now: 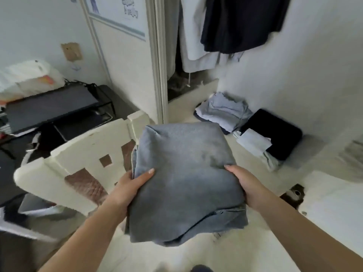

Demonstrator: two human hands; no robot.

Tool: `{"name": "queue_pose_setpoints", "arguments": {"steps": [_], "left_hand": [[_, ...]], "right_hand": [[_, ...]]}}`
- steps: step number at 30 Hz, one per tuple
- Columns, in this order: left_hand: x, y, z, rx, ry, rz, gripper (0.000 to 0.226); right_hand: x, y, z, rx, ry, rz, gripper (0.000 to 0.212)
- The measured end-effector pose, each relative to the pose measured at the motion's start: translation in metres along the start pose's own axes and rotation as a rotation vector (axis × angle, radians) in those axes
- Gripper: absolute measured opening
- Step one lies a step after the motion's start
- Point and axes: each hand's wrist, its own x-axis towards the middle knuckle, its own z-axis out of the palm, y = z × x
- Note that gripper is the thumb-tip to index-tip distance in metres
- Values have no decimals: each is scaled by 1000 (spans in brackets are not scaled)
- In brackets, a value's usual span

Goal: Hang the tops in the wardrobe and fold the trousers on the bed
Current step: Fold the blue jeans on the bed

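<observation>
- The folded jeans (pixel 184 179), nearest the camera, sit mid-frame between the two hands, held up in the air above the pale bed (pixel 255 242). They are a thick, squarish bundle of faded grey-blue denim with a frayed edge at the lower right corner.
- The left hand (pixel 127 189) grips the bundle's left edge: the thumb lies flat on top and the fingers curl under, out of sight.
- The right hand (pixel 245 185) grips the right edge the same way, thumb on top and fingers tucked beneath the cloth.
- Far left, a dark flat case (pixel 51 107) lies on a cluttered stand, with white bags (pixel 29 75) behind it.
- Just left of the jeans stands a white footboard (pixel 82 154), chunky and chipped, with square cut-outs through which brown quilted fabric shows.
- Behind it, a white door (pixel 121 61) with a grey-blue trim line stands beside the wardrobe opening.
- In the wardrobe, tops hang: pale ones (pixel 196 36) and a dark navy one (pixel 239 24), soft and draped.
- Right of the jeans, on the bed by the wall, lies a stack (pixel 225 110) of folded pale-blue clothes.
- Next to the stack sits a black folded garment (pixel 275 132) with a pale folded piece (pixel 255 142) resting partly on it.
- Far right, the edge of a grey cloth (pixel 353 154) shows, blurred.
</observation>
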Motion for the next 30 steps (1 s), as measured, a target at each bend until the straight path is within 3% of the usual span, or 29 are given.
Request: {"name": "queue_pose_setpoints", "arguments": {"steps": [6,10,14,16,23,27,30], "left_hand": [[110,22,54,291,-153,20,45],[179,38,113,555,-225,106,24],[239,55,168,779,-296,142,31],[265,63,194,854,-312,140,27],[333,78,271,901,-413,163,21],[367,81,315,891,-569,182,12],[398,83,355,853,-667,198,18]], "right_hand": [[39,-1,-35,15,332,-58,23],[80,-11,-61,6,515,-55,23],[126,-15,-75,28,681,-52,11],[148,-18,-78,22,741,-6,15],[194,-37,-100,135,989,54,25],[209,-45,-126,150,1104,139,37],[222,-64,-158,106,1191,155,36]]}}
